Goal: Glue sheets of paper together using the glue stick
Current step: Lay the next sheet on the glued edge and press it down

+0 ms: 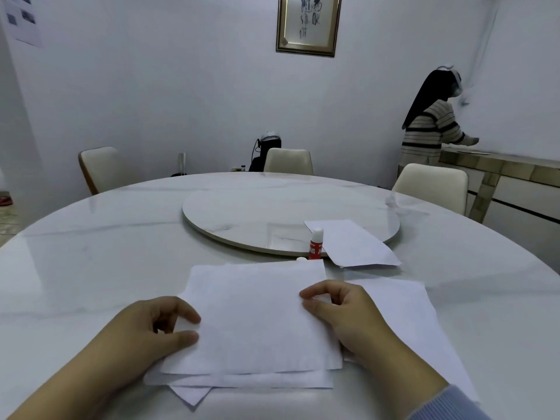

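Note:
A stack of white paper sheets [251, 322] lies on the marble table in front of me, the top sheet slightly askew over the ones below. My left hand [157, 328] pinches the top sheet's left edge between thumb and fingers. My right hand [339, 310] pinches its right edge, fingers curled. A red and white glue stick [315, 244] stands upright just beyond the stack, uncapped, with a small white cap [301, 259] beside it. Another white sheet [400, 313] lies under my right hand, and a further sheet [351, 244] rests partly on the turntable.
A round turntable [242, 213] sits in the table's [75, 268] middle. Three pale chairs [288, 160] stand around the far side. A person in a striped top [430, 128] stands at a sideboard at the back right. A framed picture [309, 24] hangs on the wall.

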